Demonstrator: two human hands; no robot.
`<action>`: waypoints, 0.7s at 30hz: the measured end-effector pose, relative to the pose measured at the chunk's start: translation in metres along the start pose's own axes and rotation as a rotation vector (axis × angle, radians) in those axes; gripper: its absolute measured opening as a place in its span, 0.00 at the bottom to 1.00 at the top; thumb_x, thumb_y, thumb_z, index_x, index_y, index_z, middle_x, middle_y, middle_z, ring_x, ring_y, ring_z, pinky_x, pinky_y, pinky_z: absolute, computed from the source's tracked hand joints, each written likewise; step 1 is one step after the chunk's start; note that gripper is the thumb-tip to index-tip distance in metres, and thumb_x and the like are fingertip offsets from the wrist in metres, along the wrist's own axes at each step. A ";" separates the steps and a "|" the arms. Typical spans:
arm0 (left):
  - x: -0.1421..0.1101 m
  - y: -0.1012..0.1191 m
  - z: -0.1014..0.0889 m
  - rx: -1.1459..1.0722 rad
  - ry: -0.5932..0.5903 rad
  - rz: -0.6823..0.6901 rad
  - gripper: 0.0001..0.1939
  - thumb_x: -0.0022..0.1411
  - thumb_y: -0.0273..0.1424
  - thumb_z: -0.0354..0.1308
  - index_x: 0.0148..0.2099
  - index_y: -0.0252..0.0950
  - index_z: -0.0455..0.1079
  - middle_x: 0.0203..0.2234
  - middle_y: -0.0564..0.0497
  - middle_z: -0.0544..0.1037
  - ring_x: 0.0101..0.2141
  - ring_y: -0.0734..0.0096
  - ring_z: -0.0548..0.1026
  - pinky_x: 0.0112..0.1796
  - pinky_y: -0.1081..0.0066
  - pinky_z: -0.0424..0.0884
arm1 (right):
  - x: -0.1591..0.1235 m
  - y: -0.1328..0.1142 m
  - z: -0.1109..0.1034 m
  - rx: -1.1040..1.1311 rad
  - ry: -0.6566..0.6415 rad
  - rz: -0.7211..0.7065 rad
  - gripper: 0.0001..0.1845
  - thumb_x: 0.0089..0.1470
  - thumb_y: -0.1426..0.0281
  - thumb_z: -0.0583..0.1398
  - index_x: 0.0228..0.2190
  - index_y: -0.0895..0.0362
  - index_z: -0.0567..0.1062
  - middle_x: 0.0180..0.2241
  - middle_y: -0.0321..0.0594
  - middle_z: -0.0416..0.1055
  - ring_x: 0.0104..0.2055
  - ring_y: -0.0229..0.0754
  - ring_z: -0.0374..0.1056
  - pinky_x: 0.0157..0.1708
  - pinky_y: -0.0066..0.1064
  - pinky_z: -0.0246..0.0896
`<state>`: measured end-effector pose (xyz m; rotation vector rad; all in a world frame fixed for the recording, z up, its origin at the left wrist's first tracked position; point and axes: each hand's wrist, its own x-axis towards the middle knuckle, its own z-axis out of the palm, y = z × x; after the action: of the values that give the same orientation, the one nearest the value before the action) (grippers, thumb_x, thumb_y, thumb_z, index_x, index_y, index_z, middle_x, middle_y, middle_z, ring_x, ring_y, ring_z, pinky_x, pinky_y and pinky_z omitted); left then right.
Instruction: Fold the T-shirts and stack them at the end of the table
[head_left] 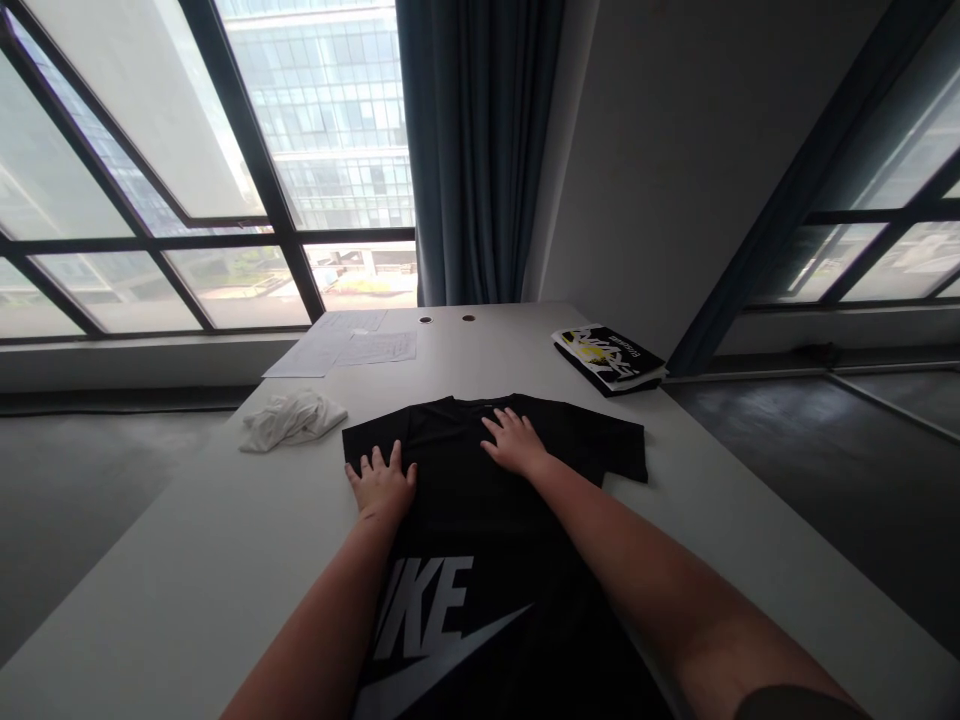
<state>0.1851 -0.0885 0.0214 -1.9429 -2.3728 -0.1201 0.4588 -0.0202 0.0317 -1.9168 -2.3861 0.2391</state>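
Observation:
A black T-shirt (457,510) with a large pale logo and lettering lies spread on the white table (187,560), its collar at the far end and its sleeves out to both sides. My left hand (381,482) rests on the shirt near the left sleeve, fingers spread. Just below the collar, on the right half of the chest, my right hand (514,441) lies flat with its fingers apart. Neither hand grips the fabric. My left forearm covers part of the lettering, and the shirt's lower end runs out of view.
A crumpled white cloth (292,418) lies left of the shirt. Beyond it are several paper sheets (341,345). Folded black-and-white printed items (609,357) sit at the table's right edge. A blue curtain (480,150) and windows (345,120) stand behind the table.

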 end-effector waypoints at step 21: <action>0.060 -0.099 0.009 -0.342 0.103 0.137 0.20 0.62 0.29 0.59 0.54 0.48 0.78 0.65 0.49 0.68 0.62 0.54 0.69 0.62 0.58 0.65 | 0.080 0.004 0.036 -0.004 0.120 0.053 0.31 0.71 0.53 0.47 0.69 0.48 0.62 0.74 0.44 0.50 0.74 0.54 0.46 0.71 0.55 0.39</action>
<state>0.0760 -0.0484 0.0176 -2.1702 -2.2644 -0.6400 0.4395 0.0562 -0.0078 -1.9397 -2.2641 0.1191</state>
